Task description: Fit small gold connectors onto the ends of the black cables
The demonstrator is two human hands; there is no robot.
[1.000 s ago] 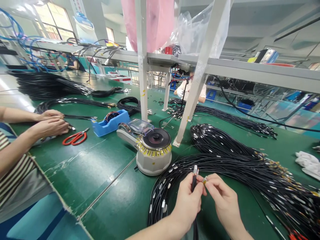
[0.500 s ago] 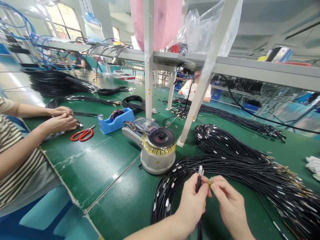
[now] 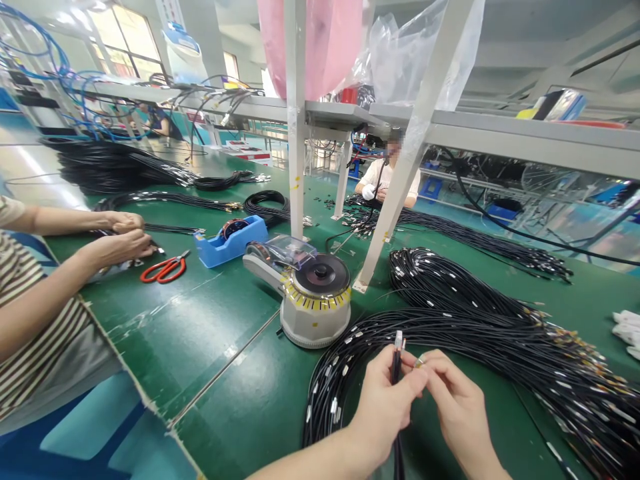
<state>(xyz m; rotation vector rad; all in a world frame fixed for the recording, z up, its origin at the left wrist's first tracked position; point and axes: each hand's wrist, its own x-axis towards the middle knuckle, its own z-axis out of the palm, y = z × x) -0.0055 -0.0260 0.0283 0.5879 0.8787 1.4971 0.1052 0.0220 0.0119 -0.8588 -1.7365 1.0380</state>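
Here, on the near right, the left hand (image 3: 384, 397) has its grip closed around black cables (image 3: 397, 367), a silver tip (image 3: 399, 337) upward, while the right hand (image 3: 459, 395) pinches a small yellowish piece (image 3: 419, 363) near the left thumb. Below spreads the green counter (image 3: 225, 400), a cable heap (image 3: 480, 333) just beyond and a round dispenser (image 3: 316, 321) farther left.

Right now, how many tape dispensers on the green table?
2: the blue dispenser, right of the red-handled scissors, and the round pale dispenser, between it and the wearer's left hand. Others may be hidden.
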